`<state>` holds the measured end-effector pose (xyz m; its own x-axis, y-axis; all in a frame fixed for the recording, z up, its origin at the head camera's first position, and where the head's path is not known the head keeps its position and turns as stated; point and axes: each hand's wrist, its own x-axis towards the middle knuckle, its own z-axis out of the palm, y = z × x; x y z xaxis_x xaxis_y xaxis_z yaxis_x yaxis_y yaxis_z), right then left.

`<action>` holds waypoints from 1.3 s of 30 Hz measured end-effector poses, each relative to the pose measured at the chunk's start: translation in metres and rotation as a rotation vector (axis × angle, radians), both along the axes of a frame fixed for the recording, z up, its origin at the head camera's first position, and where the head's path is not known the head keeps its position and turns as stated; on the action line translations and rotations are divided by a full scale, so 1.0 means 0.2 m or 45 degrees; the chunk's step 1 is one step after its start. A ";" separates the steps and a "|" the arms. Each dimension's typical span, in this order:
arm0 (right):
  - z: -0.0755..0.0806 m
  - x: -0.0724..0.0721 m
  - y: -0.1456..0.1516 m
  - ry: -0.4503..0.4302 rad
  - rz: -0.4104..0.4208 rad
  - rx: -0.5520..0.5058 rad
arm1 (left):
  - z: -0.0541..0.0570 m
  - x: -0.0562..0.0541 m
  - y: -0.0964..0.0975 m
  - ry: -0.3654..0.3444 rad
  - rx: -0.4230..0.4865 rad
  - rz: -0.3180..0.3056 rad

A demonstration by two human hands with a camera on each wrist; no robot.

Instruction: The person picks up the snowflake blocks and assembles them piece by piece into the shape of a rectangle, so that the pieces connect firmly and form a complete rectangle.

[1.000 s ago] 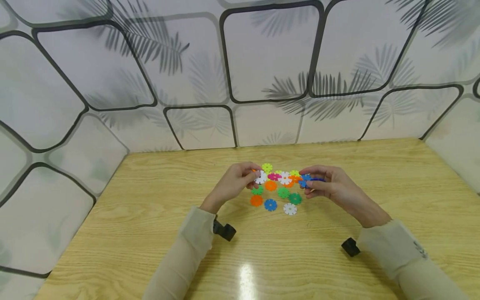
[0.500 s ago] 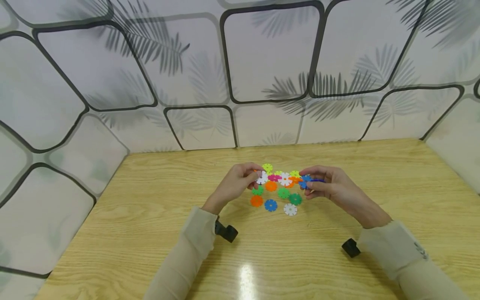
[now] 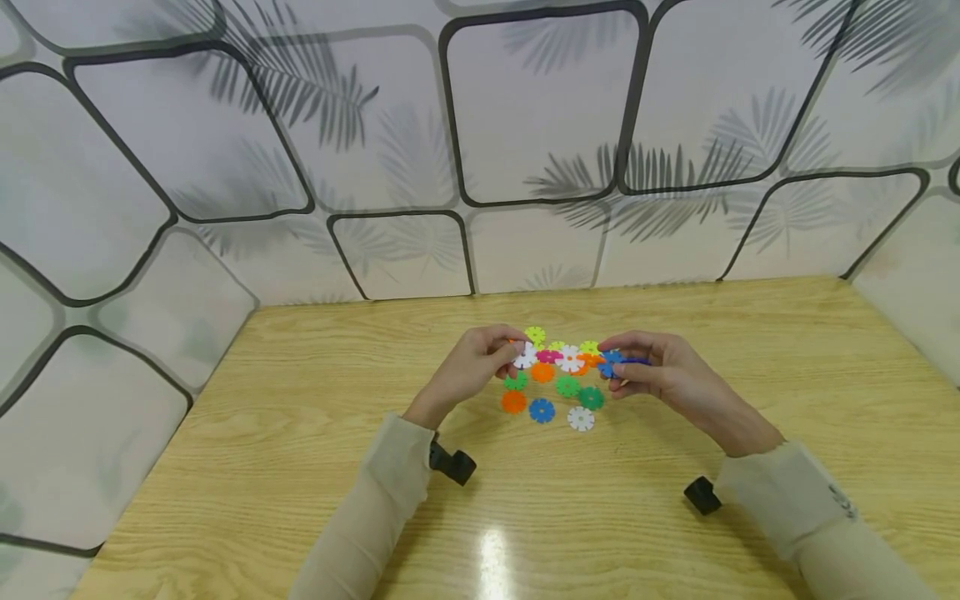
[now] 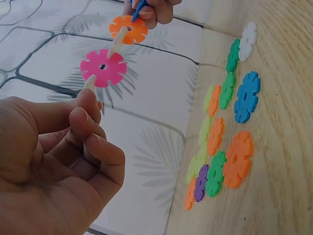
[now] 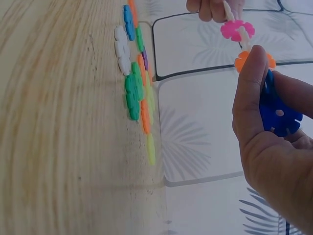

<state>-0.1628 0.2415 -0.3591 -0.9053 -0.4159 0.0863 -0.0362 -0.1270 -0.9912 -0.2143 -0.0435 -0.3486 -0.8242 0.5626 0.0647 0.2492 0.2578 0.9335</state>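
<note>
A row of notched plastic discs joined edge to edge spans both hands above the table. My left hand (image 3: 470, 360) pinches the white disc (image 3: 524, 357) at one end between thumb and fingers. From there the row runs through a pink disc (image 4: 113, 73), a second white disc (image 3: 574, 365) and an orange disc (image 4: 140, 32). At the other end my right hand (image 3: 663, 364) pinches a blue disc (image 3: 610, 365). A dark blue disc (image 5: 288, 120) sits against it, inside the right hand, partly covered by the fingers.
Loose discs lie flat on the wooden table (image 3: 300, 467) beneath the row, among them orange (image 4: 244, 152), blue (image 4: 254, 88), white (image 4: 248, 41), purple (image 4: 200, 183) and several green and yellow ones. A patterned wall covering (image 3: 540, 108) stands behind the table and along its sides.
My left hand has shifted very slightly to the right with the white disc. The right hand and the loose discs look the same.
</note>
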 end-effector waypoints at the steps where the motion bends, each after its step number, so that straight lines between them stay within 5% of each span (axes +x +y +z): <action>1: 0.00 0.00 0.00 -0.005 -0.003 0.004 | 0.00 0.00 0.00 -0.001 0.002 -0.004; 17: 0.00 0.02 -0.05 -0.052 -0.182 0.061 | -0.01 -0.01 0.03 0.042 -0.026 0.022; 39: -0.01 0.02 -0.06 -0.044 -0.235 0.044 | 0.00 -0.01 0.06 0.009 -0.025 0.038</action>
<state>-0.1585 0.2289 -0.3620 -0.9687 -0.2445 0.0425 -0.0217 -0.0869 -0.9960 -0.2159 -0.0320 -0.3490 -0.8403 0.5388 0.0601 0.2479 0.2833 0.9264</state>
